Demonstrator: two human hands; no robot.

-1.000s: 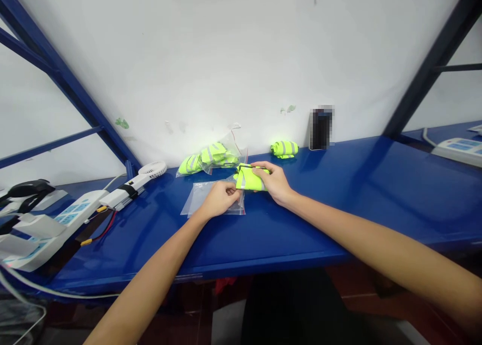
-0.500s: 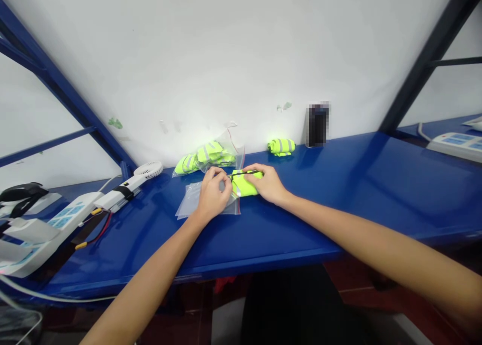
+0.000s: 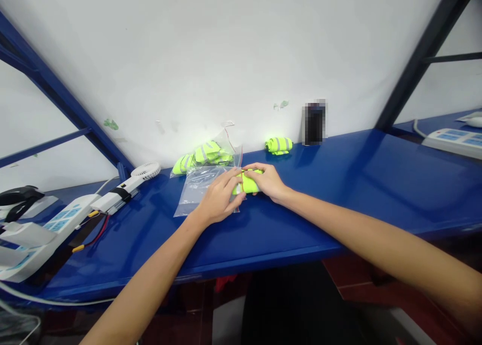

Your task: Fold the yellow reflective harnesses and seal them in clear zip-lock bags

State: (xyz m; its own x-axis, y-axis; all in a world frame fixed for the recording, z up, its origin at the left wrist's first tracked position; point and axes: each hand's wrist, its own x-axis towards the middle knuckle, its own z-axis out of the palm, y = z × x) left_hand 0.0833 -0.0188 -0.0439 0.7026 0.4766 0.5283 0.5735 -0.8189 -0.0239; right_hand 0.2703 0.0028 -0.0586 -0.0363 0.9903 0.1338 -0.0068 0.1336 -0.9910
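Note:
A folded neon-yellow vest (image 3: pixel 248 182) lies on the blue table, its left end inside the mouth of a clear zip bag (image 3: pixel 194 190). My left hand (image 3: pixel 222 194) grips the bag's mouth and the vest's left end, fingers on top and thumb at the near side. My right hand (image 3: pixel 269 181) is closed on the vest's right end. Behind my left hand lie bagged yellow vests (image 3: pixel 207 154) against the wall. A rolled yellow vest (image 3: pixel 278 145) sits farther back, to the right of them.
A white handheld fan (image 3: pixel 146 171) and a white power strip (image 3: pixel 64 224) with cables lie at the left. A dark, pixelated upright object (image 3: pixel 314 124) leans on the wall. Another power strip (image 3: pixel 455 140) is at the far right. The blue table's front edge (image 3: pixel 263 262) faces me.
My left hand has opened out from a pinch and now lies over the bag's mouth and the vest. The bag's red-lined edge has come over the vest's left part.

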